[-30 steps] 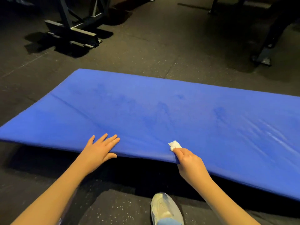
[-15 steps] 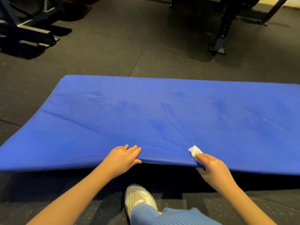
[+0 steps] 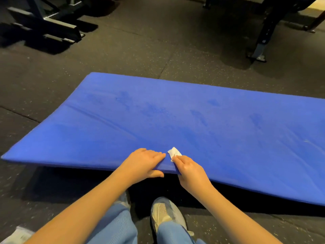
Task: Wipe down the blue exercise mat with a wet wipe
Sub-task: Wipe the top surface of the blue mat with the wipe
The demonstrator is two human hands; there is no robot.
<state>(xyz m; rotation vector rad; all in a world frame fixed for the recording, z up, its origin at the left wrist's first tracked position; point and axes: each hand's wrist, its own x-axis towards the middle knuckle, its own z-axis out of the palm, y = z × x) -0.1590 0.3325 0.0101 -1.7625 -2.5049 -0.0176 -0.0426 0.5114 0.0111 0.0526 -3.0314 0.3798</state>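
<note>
Mat (image 3: pixel 193 124) lies on the floor (image 3: pixel 52 88), its near edge lifted off it. Left hand (image 3: pixel 146 162) grips that edge, fingers (image 3: pixel 157 155) curled on top, thumb beneath. Right hand (image 3: pixel 190 173), just beside it, pinches a white wipe (image 3: pixel 174 153) against the mat's top. A shoe (image 3: pixel 165 213) stands nearer; a machine frame (image 3: pixel 58 27) lies beyond.

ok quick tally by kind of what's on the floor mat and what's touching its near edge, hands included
blue padded exercise mat: 1
small white wet wipe: 1
bare hands: 2, the left hand gripping the mat's edge and the right hand pinching the wipe
total: 4
</note>
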